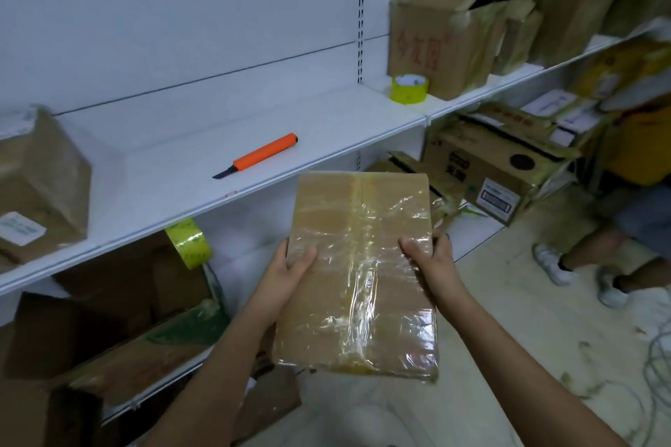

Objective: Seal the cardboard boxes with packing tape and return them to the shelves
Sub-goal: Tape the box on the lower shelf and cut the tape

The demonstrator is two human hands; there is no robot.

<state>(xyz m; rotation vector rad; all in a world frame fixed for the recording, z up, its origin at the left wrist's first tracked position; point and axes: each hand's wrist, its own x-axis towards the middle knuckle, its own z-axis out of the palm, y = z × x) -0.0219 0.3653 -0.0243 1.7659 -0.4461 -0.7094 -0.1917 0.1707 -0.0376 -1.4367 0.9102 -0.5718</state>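
Observation:
I hold a flat cardboard box [357, 265] wrapped in shiny clear tape in front of the white shelf [203, 170]. My left hand [290, 265] grips its left edge, thumb on top. At the right edge, my right hand [428, 258] grips it the same way. An orange utility knife [261, 155] with its blade out lies on the shelf just beyond the box. One yellow-green tape roll [409, 88] stands on the shelf at the right. A second tape roll [189, 242] sits below the shelf edge on the left.
Brown boxes [446, 36] stand on the shelf at right, and another box [40, 185] at left. More cartons [490, 163] fill the lower shelves. Another person's legs and white shoes [552, 263] are on the floor at right. Cables lie at far right.

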